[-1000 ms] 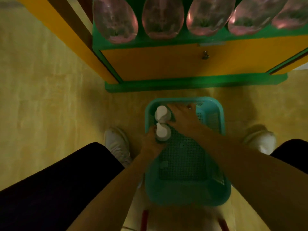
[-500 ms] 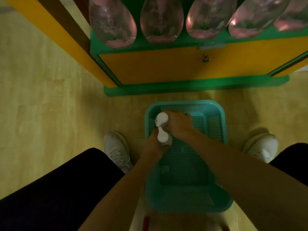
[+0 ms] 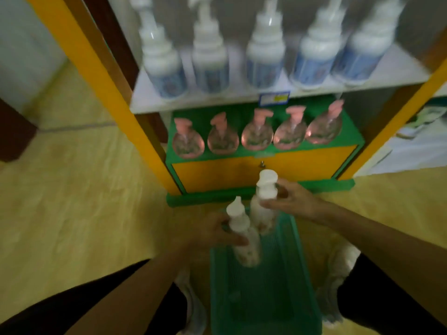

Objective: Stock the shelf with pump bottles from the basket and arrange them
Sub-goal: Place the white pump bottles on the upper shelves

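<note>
Each hand holds a white pump bottle above the teal basket [image 3: 304, 293] on the floor. My left hand [image 3: 208, 232] grips the nearer pump bottle [image 3: 242, 230] around its neck. The farther, higher pump bottle [image 3: 264, 194] is in my right hand [image 3: 292, 201], also held near the neck. Both bottles are upright and blurred by motion. No other bottles show inside the basket. The shelf unit [image 3: 263, 165] stands just beyond the basket.
A white shelf board [image 3: 217, 100] carries a row of several blue-labelled white pump bottles [image 3: 263, 61]. The green ledge below holds several clear pink pump bottles [image 3: 257, 136]. Yellow uprights frame the unit. My legs and white shoes flank the basket.
Both hands have lifted their bottles up out of the basket. The view has tilted upward, now showing both shelf levels.
</note>
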